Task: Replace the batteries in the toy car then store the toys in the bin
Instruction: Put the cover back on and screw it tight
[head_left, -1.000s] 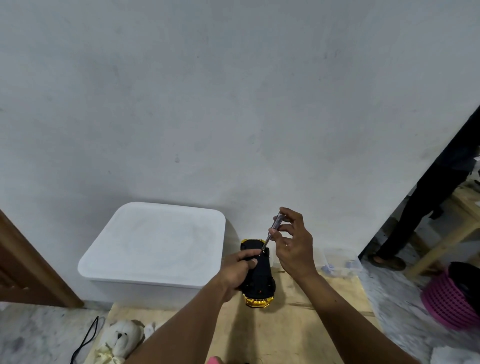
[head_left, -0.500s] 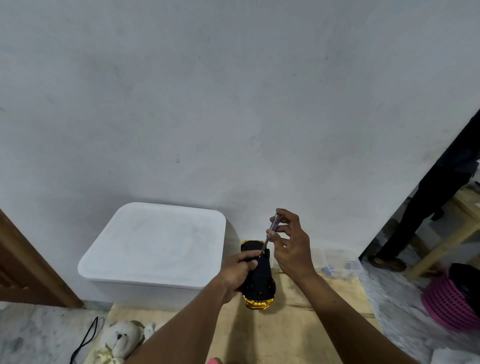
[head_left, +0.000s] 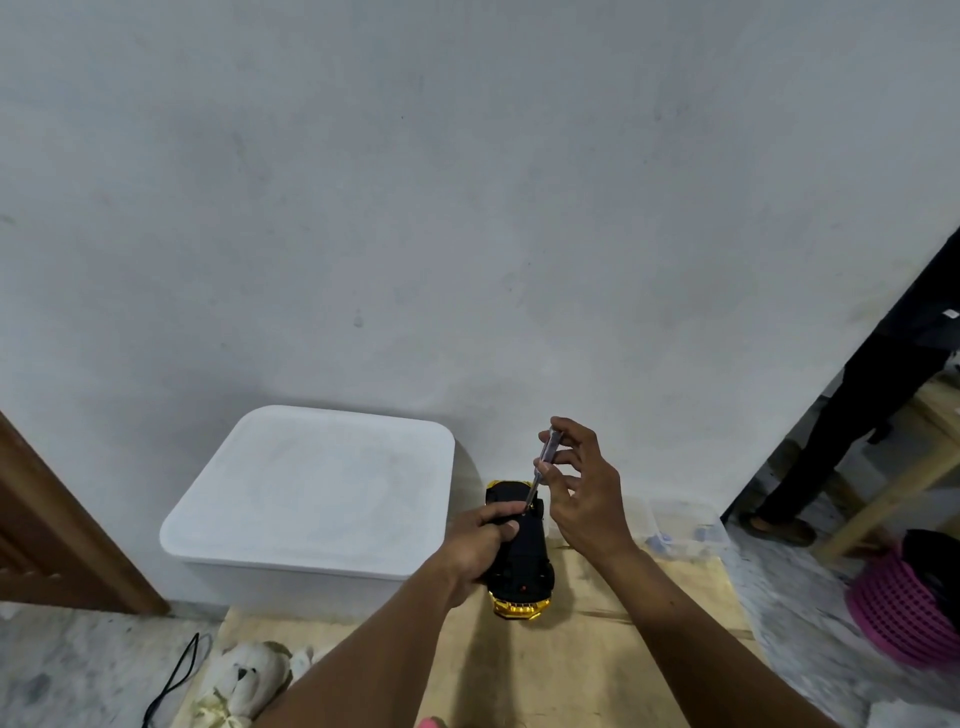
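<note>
A gold toy car (head_left: 522, 561) lies upside down, black underside up, above the wooden board. My left hand (head_left: 480, 545) grips its left side. My right hand (head_left: 584, 483) pinches the handle of a small screwdriver (head_left: 543, 462) between thumb and fingertips. The tip of the tool stands on the car's underside near its far end. A white bin (head_left: 311, 488) with its lid on sits to the left against the wall. A pale plush toy (head_left: 244, 680) lies at the board's near-left corner.
A wooden board (head_left: 587, 670) covers the floor under my arms. A small clear plastic box (head_left: 685, 525) stands by the wall to the right. Further right are a pink basket (head_left: 904, 608), a wooden table leg and a person's legs. A black cable (head_left: 174, 680) lies at left.
My right hand's fingers have shifted round the screwdriver handle, as in turning it. The car and my left hand have stayed in place.
</note>
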